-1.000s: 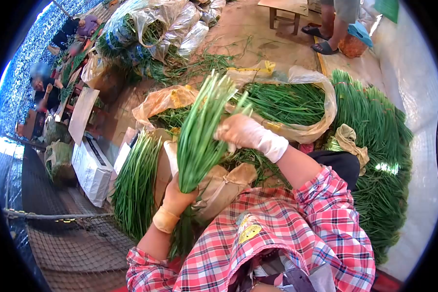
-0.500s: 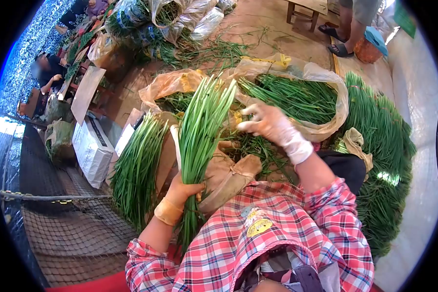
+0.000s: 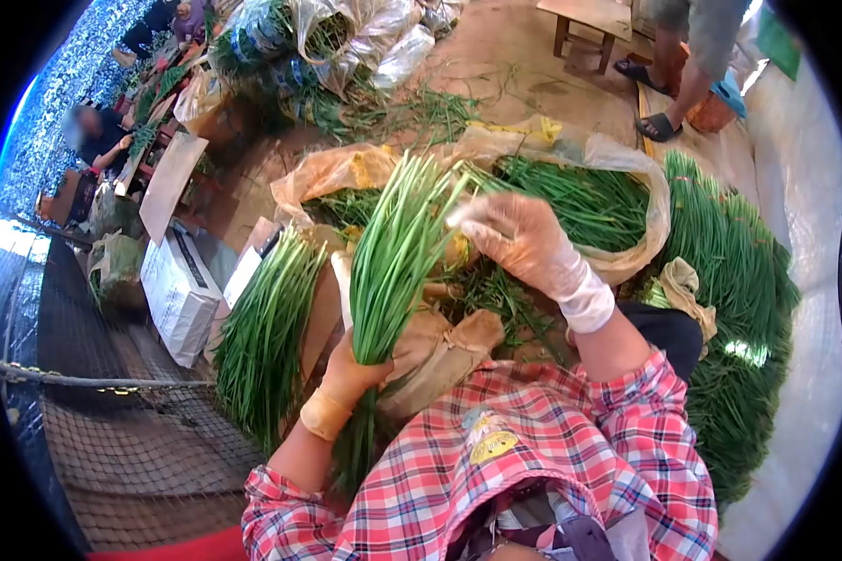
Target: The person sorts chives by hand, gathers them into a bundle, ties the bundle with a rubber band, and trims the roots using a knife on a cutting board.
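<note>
While the left hand is closed around the lower part of a bunch of green stalks, the pale ends fan out loosely, up and away from the person's body, and the leafy ends hang below the fist. The right hand, in a pale glove, is apart from the left, fingers bent beside those pale ends; from where I stand I cannot tell whether it pinches any of them. I can see no band around the bunch, so I'd judge it gathered but unfinished.

Close by on the left lies a heap of stalks, its pale ends roughly lined up. Cut scraps litter the space under the right hand. Beyond it, an open plastic bag holds plenty more stalks, which look loose and not yet dealt with. A smaller bag beside it has some greenery too.

Along the right side spreads a broad stack of greens, neatly layered, with reddish bits near the top that may be bands; that looks like the larger, finished share. Farther off, someone's sandalled feet stand near a low wooden table.
</note>
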### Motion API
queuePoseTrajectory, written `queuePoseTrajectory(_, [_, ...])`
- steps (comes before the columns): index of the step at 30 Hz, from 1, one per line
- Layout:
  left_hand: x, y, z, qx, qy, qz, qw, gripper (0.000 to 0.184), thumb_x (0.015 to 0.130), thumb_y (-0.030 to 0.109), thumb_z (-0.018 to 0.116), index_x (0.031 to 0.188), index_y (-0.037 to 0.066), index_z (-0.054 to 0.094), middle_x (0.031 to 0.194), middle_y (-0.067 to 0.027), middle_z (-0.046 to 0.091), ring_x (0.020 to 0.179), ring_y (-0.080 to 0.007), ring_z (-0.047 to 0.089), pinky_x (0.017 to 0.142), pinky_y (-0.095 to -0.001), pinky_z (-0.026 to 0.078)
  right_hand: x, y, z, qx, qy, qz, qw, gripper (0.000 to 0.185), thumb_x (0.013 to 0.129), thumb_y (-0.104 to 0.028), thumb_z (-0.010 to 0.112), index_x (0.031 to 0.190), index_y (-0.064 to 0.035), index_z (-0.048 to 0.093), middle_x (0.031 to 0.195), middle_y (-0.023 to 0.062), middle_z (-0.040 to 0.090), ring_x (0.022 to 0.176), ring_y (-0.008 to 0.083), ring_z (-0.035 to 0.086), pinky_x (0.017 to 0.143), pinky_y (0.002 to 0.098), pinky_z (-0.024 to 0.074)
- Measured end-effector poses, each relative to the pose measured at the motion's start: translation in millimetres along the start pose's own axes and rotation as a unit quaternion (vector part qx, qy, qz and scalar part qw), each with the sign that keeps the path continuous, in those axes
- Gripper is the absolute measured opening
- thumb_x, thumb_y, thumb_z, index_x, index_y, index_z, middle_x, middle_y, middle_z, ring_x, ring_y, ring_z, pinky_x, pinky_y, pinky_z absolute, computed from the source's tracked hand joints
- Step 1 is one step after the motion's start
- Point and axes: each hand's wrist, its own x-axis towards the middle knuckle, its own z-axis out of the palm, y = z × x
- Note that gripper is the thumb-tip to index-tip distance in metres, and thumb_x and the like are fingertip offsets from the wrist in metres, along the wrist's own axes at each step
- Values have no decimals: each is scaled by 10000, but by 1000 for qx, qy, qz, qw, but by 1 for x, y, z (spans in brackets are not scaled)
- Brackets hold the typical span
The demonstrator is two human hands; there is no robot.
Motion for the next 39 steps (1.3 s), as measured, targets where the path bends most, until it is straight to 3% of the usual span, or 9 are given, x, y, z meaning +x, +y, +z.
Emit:
queuePoseTrajectory(5, [-11,3,13,109,36,26,993,439,680,62,687,1079,5,514,751,-71,591,546,-132,566,499,-276,464,17,20,33,-153,-59,-2,986,164,775,-161,641,910,-87,583,788,126,616,769,312,614,676,375,488])
queuePoseTrajectory(10, [-10,-1,11,30,34,11,999,415,702,26,664,1087,5,510,779,-46,605,525,-106,553,471,-240,456,-1,37,40,-13,-43,143,989,283,779,-260,662,985,-74,605,813,141,651,774,310,631,705,380,486])
queuePoseTrajectory(14, [-9,1,12,56,14,4,998,424,700,34,678,1088,7,510,782,-51,604,533,-105,553,476,-246,459,2,32,42,10,-43,108,993,498,753,-312,701,1159,-82,526,848,145,653,795,308,633,710,379,487])
queuePoseTrajectory(25, [-15,2,14,85,-21,12,996,409,725,51,715,1083,6,521,772,-33,609,511,-80,530,439,-226,421,-3,28,62,-86,-46,95,991,493,756,-354,697,1130,-75,542,899,155,640,825,329,619,730,389,477])
queuePoseTrajectory(28, [-11,-5,12,149,-6,11,989,434,712,61,716,1098,10,523,829,-47,628,601,-119,582,531,-259,477,-5,32,67,-123,-29,83,989,490,761,-356,685,1119,-56,535,865,157,640,824,329,622,720,401,477])
queuePoseTrajectory(30, [-9,-9,13,241,39,182,953,443,711,139,703,1100,14,533,854,-155,649,760,-282,651,692,-344,507,-2,22,60,-97,-19,139,985,488,767,-355,673,1116,-46,529,805,168,632,802,336,623,700,421,475])
queuePoseTrajectory(35, [-13,3,11,273,49,121,953,462,702,136,695,1121,31,531,944,-180,647,911,-320,634,776,-359,493,-7,34,67,-3,-2,92,996,364,767,-314,657,1021,-63,590,846,163,637,788,320,630,719,411,479])
queuePoseTrajectory(37, [-14,4,8,239,61,61,967,493,682,89,698,1132,3,517,936,-115,647,858,-194,628,756,-302,487,-10,28,50,36,-207,97,973,255,757,-281,648,903,-71,642,888,138,651,800,298,633,750,393,483])
queuePoseTrajectory(39, [-14,6,6,260,82,81,959,503,678,89,699,1136,2,510,943,-127,648,857,-206,629,758,-317,490,-21,26,33,94,-284,-27,954,164,781,-231,632,834,-83,678,886,90,682,813,252,646,797,332,480])
